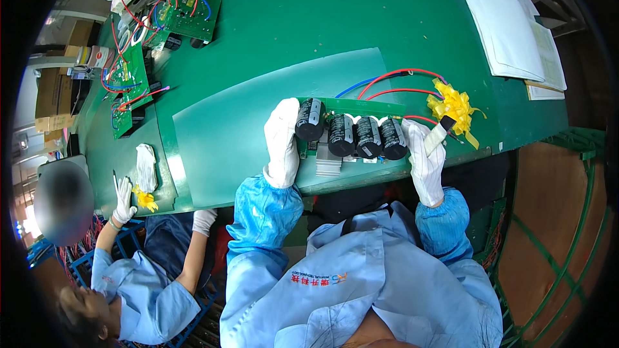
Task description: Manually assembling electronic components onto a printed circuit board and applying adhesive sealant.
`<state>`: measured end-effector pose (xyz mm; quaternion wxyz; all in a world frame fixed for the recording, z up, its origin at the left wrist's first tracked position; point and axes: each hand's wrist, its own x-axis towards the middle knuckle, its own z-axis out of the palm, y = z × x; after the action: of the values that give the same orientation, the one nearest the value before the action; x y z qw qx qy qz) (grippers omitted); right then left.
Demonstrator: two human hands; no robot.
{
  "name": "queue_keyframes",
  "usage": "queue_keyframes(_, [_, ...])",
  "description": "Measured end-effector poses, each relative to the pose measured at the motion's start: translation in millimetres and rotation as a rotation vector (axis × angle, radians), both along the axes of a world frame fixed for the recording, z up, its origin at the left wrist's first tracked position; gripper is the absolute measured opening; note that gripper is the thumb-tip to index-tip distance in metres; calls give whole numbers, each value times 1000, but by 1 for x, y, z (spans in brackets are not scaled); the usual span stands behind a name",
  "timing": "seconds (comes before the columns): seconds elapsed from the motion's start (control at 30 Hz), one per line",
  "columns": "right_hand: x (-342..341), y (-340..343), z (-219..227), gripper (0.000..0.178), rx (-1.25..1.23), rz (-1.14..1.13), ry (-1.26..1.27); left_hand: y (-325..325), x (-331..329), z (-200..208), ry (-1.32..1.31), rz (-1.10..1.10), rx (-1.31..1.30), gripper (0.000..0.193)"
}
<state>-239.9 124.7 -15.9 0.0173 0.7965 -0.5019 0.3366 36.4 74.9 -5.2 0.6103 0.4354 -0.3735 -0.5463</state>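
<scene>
A green circuit board [361, 106] is in front of me at the table's near edge. It bears several large black cylindrical capacitors [368, 136] and a silver finned heat sink [329, 164]. My gloved left hand [282, 140] is closed on the board's left end, beside the leftmost capacitor. In my gloved right hand [425, 164] is a flat white tool with a black end [439, 136]; its exact kind does not show. That hand is against the board's right end. Red wires [403, 90] and a blue wire [358, 86] arch from the board's far side toward the right.
A bundle of yellow ribbon-like strips [453, 108] lies right of the board. White papers [509, 35] are at the far right. More wired circuit boards [193, 16] stand at the far left. A co-worker's gloved hand [124, 201] rests at the left, near a white glove [146, 167].
</scene>
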Motion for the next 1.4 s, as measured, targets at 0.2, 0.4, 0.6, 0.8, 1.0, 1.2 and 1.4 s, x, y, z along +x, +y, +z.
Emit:
queue_keyframes(0.2, [1, 0, -3, 57, 235, 12, -242, -8, 10, -21, -204, -14, 30, 32])
queue_keyframes(0.4, [1, -4, 3, 56, 279, 73, -410, -11, 12, -22, -447, -18, -114, 37])
queue_keyframes(0.6, [2, -2, 9, 48, 407, 4, -482, -12, 2, -1, -135, -85, 102, 40])
queue_keyframes(0.8, [2, -1, 13, 46, 559, -32, -621, -15, 10, -11, -152, -130, 97, 36])
queue_keyframes(1.0, [1, -1, 9, 48, 303, 27, -339, -14, 5, -8, 2, -105, 138, 33])
queue_keyframes(1.2, [-1, -1, 4, 49, 227, 12, -280, -18, 7, -4, -13, -157, 93, 33])
queue_keyframes(1.4, [-1, 2, 2, 55, 104, -47, -31, -23, 9, 4, -101, -182, 187, 38])
